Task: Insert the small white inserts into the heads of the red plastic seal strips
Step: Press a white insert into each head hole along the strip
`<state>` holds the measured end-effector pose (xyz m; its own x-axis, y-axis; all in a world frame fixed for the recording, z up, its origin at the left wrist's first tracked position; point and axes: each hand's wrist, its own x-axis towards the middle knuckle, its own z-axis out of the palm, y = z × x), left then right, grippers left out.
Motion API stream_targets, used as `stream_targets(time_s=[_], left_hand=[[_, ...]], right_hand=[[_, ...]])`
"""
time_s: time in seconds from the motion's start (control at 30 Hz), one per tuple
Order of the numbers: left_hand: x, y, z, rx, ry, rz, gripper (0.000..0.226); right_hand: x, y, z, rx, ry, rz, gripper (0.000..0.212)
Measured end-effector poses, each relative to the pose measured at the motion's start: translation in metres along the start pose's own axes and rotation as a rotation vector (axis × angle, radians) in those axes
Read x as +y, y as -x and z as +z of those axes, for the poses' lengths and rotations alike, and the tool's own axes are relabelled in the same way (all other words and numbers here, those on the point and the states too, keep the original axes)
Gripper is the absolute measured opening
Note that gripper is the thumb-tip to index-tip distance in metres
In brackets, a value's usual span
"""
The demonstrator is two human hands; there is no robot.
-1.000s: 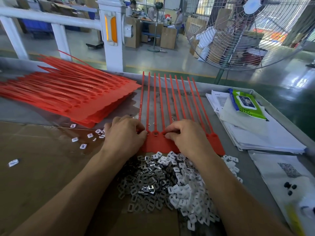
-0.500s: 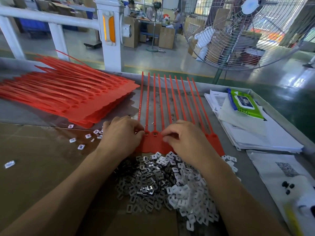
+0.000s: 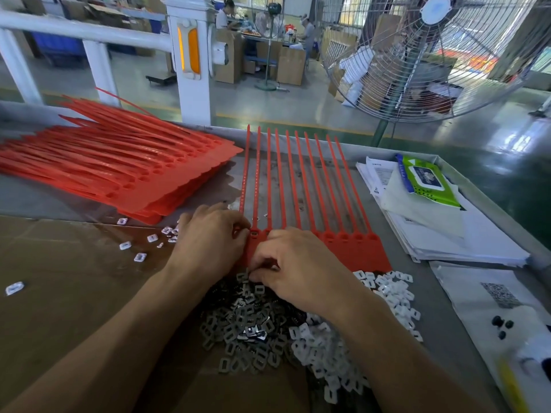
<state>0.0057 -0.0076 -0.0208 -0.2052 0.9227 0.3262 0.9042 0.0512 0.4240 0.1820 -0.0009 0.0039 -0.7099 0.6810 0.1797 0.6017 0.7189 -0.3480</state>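
A joined row of red seal strips (image 3: 351,248) lies flat, tails pointing away from me. One head (image 3: 255,233) near the left end shows a small insert seated in it. My left hand (image 3: 208,242) grips the row's left end, fingers curled over the heads. My right hand (image 3: 298,269) sits at the near edge of the row, and its curled fingertips pinch a small insert at the top of the pile. The loose inserts form a grey heap (image 3: 244,326) and a white heap (image 3: 396,293) just in front of me.
A thick stack of red seal strips (image 3: 125,171) lies at the left. A few stray white inserts (image 3: 139,257) dot the brown cardboard. Papers and a green wipes pack (image 3: 426,180) lie at the right, a bag (image 3: 492,299) nearer. A big fan (image 3: 417,55) stands behind the table.
My right hand has drawn back from the strip heads to the near edge of the row, at the insert pile. My left hand has stayed at the left end.
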Motion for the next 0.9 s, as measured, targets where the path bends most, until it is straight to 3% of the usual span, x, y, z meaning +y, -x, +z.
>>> stream_targets(time_s=[0.17, 0.37, 0.63, 0.9], left_hand=[[0.000, 0.000, 0.001, 0.004, 0.000, 0.001, 0.018], [-0.001, -0.001, 0.001, 0.002, 0.013, -0.001, 0.018], [-0.001, 0.000, 0.000, -0.008, 0.017, -0.010, 0.017], [-0.001, 0.001, -0.001, -0.011, 0.041, -0.008, 0.016]], right_hand=[[-0.001, 0.000, -0.001, -0.008, -0.041, 0.005, 0.005], [0.001, 0.005, -0.003, -0.008, -0.332, 0.088, 0.011], [0.003, 0.008, -0.010, -0.045, -0.461, 0.164, 0.011], [0.043, 0.009, -0.017, 0.321, -0.527, 0.440, 0.018]])
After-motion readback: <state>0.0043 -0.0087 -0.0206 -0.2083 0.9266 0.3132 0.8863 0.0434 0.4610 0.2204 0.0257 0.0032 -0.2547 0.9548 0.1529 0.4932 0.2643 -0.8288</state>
